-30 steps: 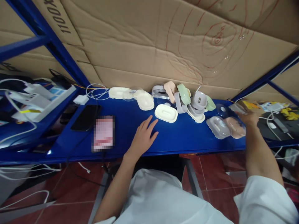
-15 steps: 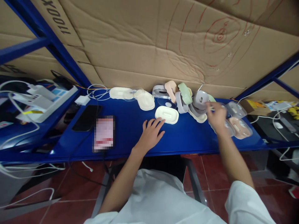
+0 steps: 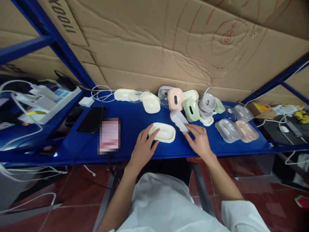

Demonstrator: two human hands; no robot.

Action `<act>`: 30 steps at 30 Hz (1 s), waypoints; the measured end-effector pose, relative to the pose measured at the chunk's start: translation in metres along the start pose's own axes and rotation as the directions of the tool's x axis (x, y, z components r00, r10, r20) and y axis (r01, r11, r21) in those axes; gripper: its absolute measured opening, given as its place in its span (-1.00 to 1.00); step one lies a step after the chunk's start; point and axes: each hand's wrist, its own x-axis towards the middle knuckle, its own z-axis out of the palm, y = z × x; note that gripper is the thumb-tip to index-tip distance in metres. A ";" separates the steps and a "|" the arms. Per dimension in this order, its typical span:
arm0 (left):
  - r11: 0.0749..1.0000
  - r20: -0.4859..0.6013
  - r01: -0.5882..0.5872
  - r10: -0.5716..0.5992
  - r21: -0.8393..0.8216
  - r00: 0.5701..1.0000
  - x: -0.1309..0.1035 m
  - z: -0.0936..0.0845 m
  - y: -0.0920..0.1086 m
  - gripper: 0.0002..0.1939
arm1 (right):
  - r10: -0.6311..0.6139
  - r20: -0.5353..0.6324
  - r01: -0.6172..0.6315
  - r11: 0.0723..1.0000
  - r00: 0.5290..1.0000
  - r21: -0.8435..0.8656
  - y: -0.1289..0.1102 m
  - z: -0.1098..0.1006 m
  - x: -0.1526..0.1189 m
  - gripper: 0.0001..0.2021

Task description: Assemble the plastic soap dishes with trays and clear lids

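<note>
A shallow cream oval plastic tray point(image 3: 166, 133) lies near the front of the blue table. My left hand point(image 3: 145, 145) grips its left end, fingers over the rim and thumb at the near edge. My right hand point(image 3: 199, 139) pinches the near end of a pale grey plastic cover point(image 3: 178, 120), which is tilted just beyond the tray. Behind it stand a peach cover point(image 3: 175, 99) and a green cover point(image 3: 191, 109), each with a slot. A grey slotted cover point(image 3: 208, 102) sits farther right.
Cream trays point(image 3: 151, 102) lie along the cardboard wall point(image 3: 135, 58). At right are a clear-lidded grey box point(image 3: 227, 129) and a clear-lidded peach box point(image 3: 246, 130). A black phone point(image 3: 91, 120), a blurred pink item point(image 3: 108, 135) and a power strip point(image 3: 58, 104) are at left.
The cream tray has come nearer and leftward with my left hand. My right hand has moved left from the right-hand pile to the pale grey cover. The peach and green covers have turned and shifted.
</note>
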 end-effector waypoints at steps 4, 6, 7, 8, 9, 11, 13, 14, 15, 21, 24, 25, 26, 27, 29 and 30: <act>1.000 -0.017 0.027 -0.027 0.001 0.999 0.003 -0.001 0.002 -0.27 | -0.162 0.131 0.152 0.985 0.978 0.087 -0.034 0.013 -0.011 -0.66; 1.000 -0.029 0.015 -0.015 0.005 0.999 0.002 -0.001 0.000 -0.29 | -0.241 0.173 0.222 0.968 0.955 0.119 -0.042 0.026 -0.007 -0.63; 1.000 -0.029 0.003 -0.002 0.012 1.000 0.001 0.000 -0.001 -0.34 | -0.274 0.180 0.254 0.959 0.945 0.130 -0.045 0.032 -0.005 -0.61; 1.000 -0.026 -0.013 0.013 0.017 1.000 0.001 0.001 -0.003 -0.41 | -0.303 0.179 0.282 0.950 0.936 0.136 -0.047 0.039 -0.003 -0.59; 1.000 -0.022 -0.024 0.024 0.020 0.999 0.000 0.003 -0.005 -0.49 | -0.325 0.172 0.304 0.943 0.930 0.138 -0.049 0.044 -0.002 -0.57; 0.999 -0.016 -0.027 0.027 0.018 1.000 -0.001 0.005 -0.007 -0.61 | -0.353 0.154 0.335 0.933 0.923 0.133 -0.050 0.051 -0.004 -0.54; 1.000 -0.019 -0.017 0.017 0.020 1.000 -0.001 0.006 -0.008 -0.66 | -0.365 0.155 0.351 0.930 0.918 0.110 -0.050 0.050 -0.010 -0.55; 1.000 -0.020 -0.013 0.013 0.025 1.000 -0.001 0.006 -0.009 -0.67 | -0.356 0.154 0.346 0.934 0.922 0.088 -0.048 0.046 -0.014 -0.56; 1.000 -0.021 -0.012 0.013 0.029 1.000 -0.002 0.006 -0.008 -0.68 | -0.330 0.143 0.325 0.944 0.933 0.058 -0.046 0.041 -0.019 -0.55; 0.999 -0.029 -0.040 0.040 0.014 0.999 -0.001 0.002 -0.004 -0.71 | -0.054 -0.024 0.052 0.997 0.998 -0.064 -0.019 0.017 -0.004 -0.58; 1.000 -0.058 -0.030 0.030 -0.004 0.998 -0.001 0.002 -0.002 -0.73 | 0.003 -0.029 -0.006 0.995 1.000 -0.095 -0.017 0.027 0.048 -0.59; 1.000 -0.067 -0.028 0.027 -0.010 0.997 -0.001 0.002 -0.002 -0.73 | 0.023 -0.015 -0.025 0.992 1.000 -0.121 -0.019 0.034 0.069 -0.57; 1.000 -0.074 -0.027 0.026 -0.014 0.997 -0.001 0.002 -0.002 -0.74 | 0.039 0.008 -0.038 0.988 0.999 -0.153 -0.022 0.041 0.089 -0.56; 0.999 -0.080 -0.027 0.026 -0.017 0.996 -0.001 0.002 -0.002 -0.75 | 0.048 0.035 -0.040 0.982 0.998 -0.185 -0.026 0.048 0.107 -0.55; 0.999 -0.087 -0.028 0.026 -0.016 0.996 -0.002 0.001 -0.002 -0.75 | 0.029 0.091 -0.007 0.973 0.995 -0.230 -0.035 0.061 0.136 -0.56; 0.999 -0.088 -0.030 0.028 -0.013 0.996 -0.003 0.001 -0.002 -0.76 | 0.006 0.114 0.022 0.971 0.993 -0.237 -0.038 0.067 0.144 -0.58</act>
